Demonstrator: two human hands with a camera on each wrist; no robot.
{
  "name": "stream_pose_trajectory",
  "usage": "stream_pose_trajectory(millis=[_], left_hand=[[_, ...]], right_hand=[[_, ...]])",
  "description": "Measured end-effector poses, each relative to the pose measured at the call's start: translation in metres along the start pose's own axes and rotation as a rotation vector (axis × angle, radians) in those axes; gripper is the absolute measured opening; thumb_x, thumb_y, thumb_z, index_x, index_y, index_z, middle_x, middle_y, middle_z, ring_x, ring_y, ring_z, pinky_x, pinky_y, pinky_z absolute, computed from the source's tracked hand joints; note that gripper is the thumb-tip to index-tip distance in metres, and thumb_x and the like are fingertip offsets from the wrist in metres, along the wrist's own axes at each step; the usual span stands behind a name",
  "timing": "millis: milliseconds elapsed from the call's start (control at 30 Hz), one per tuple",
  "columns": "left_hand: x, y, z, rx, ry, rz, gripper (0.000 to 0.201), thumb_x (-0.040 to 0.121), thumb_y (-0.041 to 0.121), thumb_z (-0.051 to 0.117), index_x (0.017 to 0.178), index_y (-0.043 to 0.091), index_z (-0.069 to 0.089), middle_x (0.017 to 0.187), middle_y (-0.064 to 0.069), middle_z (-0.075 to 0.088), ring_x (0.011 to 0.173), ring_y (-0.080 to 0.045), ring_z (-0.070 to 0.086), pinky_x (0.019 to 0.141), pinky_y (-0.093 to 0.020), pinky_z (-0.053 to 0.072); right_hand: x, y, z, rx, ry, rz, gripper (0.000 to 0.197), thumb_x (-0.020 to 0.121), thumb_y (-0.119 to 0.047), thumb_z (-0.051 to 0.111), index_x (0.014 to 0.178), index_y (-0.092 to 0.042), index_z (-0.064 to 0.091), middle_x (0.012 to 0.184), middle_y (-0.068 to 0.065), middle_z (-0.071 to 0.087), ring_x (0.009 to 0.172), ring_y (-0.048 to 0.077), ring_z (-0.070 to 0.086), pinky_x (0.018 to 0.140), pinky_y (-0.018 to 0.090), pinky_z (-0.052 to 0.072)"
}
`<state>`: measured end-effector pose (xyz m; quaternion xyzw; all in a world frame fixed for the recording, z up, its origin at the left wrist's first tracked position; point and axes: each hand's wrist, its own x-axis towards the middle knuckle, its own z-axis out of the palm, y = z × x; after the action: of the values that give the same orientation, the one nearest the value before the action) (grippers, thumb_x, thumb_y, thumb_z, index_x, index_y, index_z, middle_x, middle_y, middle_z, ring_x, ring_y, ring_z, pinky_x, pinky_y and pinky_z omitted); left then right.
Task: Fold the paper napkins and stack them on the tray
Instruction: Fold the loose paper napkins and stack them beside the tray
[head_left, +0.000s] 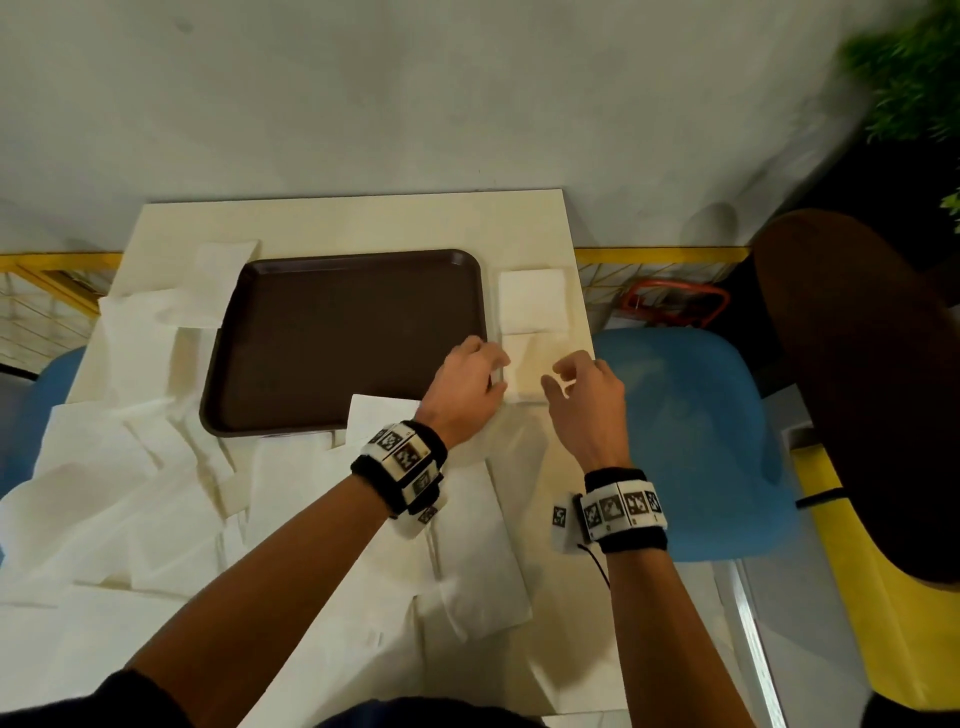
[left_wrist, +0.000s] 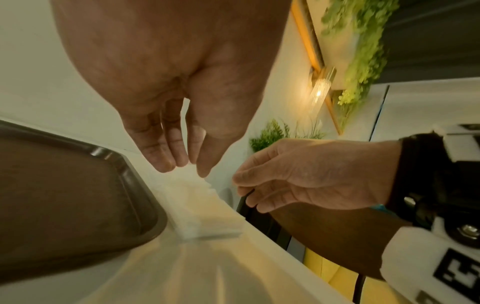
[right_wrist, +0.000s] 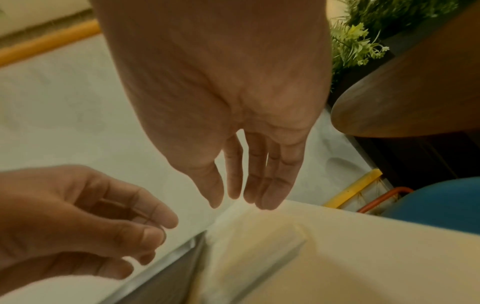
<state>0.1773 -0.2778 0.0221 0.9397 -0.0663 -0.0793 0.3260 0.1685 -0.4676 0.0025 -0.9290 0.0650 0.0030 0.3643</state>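
Observation:
A folded white napkin (head_left: 524, 374) (left_wrist: 205, 216) (right_wrist: 259, 236) lies on the cream table just right of the brown tray (head_left: 337, 338) (left_wrist: 64, 195), which holds nothing. My left hand (head_left: 496, 374) (left_wrist: 185, 170) hovers over the napkin's left edge with loosely curled fingers and nothing visibly between them. My right hand (head_left: 561, 382) (right_wrist: 240, 203) hangs over the right edge, its fingers relaxed and holding nothing. Beyond this napkin sits a small pile of folded napkins (head_left: 532, 301), also off the tray.
Several unfolded napkins (head_left: 130, 493) cover the table's left and near parts, one overlapping the tray's near edge. The table's right edge runs close beside my right hand. A blue chair (head_left: 691, 441) and a round brown table (head_left: 857, 364) stand to the right.

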Motion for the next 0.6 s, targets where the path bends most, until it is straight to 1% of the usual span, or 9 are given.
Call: stream_pose_trajectory(millis=[33,100,200,267,333,400,433,500,600], left_hand=[[-0.014,-0.005,-0.006,-0.023,0.01,0.007,0.021,0.1,0.016,0.067,0.121,0.017,0.068,0.114,0.001,0.057,0.105,-0.02,0.06,0.095,-0.041,0.057],[-0.045,-0.016,-0.015,-0.046,0.022,0.007,0.012,0.099,0.019,0.069,0.112,0.02,0.068,0.106,0.004,0.058,0.096,-0.015,0.059,0.088,-0.036,0.056],[-0.091,-0.041,-0.021,-0.045,0.05,0.023,0.013,0.099,0.02,0.072,0.111,0.022,0.069,0.104,0.006,0.062,0.093,-0.011,0.059,0.085,-0.032,0.056],[-0.115,-0.058,-0.021,-0.035,0.027,-0.011,0.015,0.1,0.023,0.072,0.115,0.023,0.07,0.108,0.008,0.065,0.097,-0.008,0.059,0.089,-0.03,0.056],[-0.132,-0.072,-0.022,-0.019,-0.002,-0.046,0.017,0.101,0.025,0.071,0.118,0.024,0.069,0.113,0.007,0.066,0.1,-0.008,0.059,0.091,-0.027,0.054],[-0.146,-0.082,-0.023,-0.004,-0.018,-0.053,0.018,0.101,0.025,0.071,0.119,0.023,0.07,0.115,0.005,0.068,0.1,-0.009,0.059,0.092,-0.026,0.053],[-0.152,-0.085,-0.025,-0.01,-0.023,-0.056,0.018,0.101,0.025,0.071,0.119,0.022,0.07,0.115,0.005,0.069,0.101,-0.01,0.06,0.092,-0.027,0.054],[-0.164,-0.092,-0.028,-0.03,-0.029,-0.05,0.016,0.1,0.024,0.071,0.117,0.023,0.069,0.113,0.006,0.069,0.1,-0.011,0.06,0.092,-0.031,0.056],[-0.178,-0.1,-0.033,-0.047,-0.025,0.004,0.013,0.098,0.021,0.071,0.111,0.024,0.069,0.105,0.008,0.067,0.094,-0.011,0.059,0.086,-0.033,0.056]], right_hand=[[-0.012,-0.005,0.001,0.01,-0.01,-0.002,0.017,0.102,-0.028,0.073,0.114,-0.02,0.066,0.112,0.002,0.066,0.097,0.023,0.066,0.087,0.043,0.058],[-0.036,-0.014,0.004,0.015,-0.045,0.012,0.014,0.102,-0.03,0.073,0.112,-0.023,0.065,0.107,-0.001,0.068,0.094,0.021,0.066,0.083,0.042,0.058],[-0.075,-0.024,0.017,-0.033,-0.121,0.069,0.018,0.102,-0.035,0.071,0.114,-0.024,0.063,0.109,-0.002,0.069,0.099,0.023,0.067,0.085,0.039,0.056],[-0.1,-0.03,0.029,-0.112,-0.184,0.122,0.029,0.103,-0.041,0.069,0.124,-0.022,0.061,0.118,0.001,0.068,0.107,0.026,0.066,0.087,0.039,0.053],[-0.122,-0.035,0.042,-0.235,-0.236,0.153,0.046,0.101,-0.049,0.07,0.133,-0.018,0.057,0.125,0.005,0.063,0.113,0.031,0.065,0.088,0.041,0.052],[-0.142,-0.039,0.054,-0.363,-0.255,0.16,0.06,0.098,-0.053,0.073,0.136,-0.013,0.052,0.127,0.009,0.061,0.116,0.034,0.064,0.089,0.044,0.054],[-0.149,-0.041,0.059,-0.407,-0.248,0.163,0.062,0.096,-0.052,0.075,0.136,-0.011,0.051,0.128,0.009,0.061,0.116,0.034,0.063,0.089,0.045,0.055],[-0.161,-0.044,0.067,-0.431,-0.22,0.177,0.059,0.097,-0.048,0.075,0.134,-0.01,0.05,0.128,0.011,0.065,0.117,0.034,0.063,0.088,0.045,0.056],[-0.17,-0.047,0.071,-0.363,-0.229,0.222,0.043,0.101,-0.039,0.072,0.127,-0.008,0.056,0.124,0.013,0.066,0.117,0.038,0.063,0.088,0.045,0.054]])
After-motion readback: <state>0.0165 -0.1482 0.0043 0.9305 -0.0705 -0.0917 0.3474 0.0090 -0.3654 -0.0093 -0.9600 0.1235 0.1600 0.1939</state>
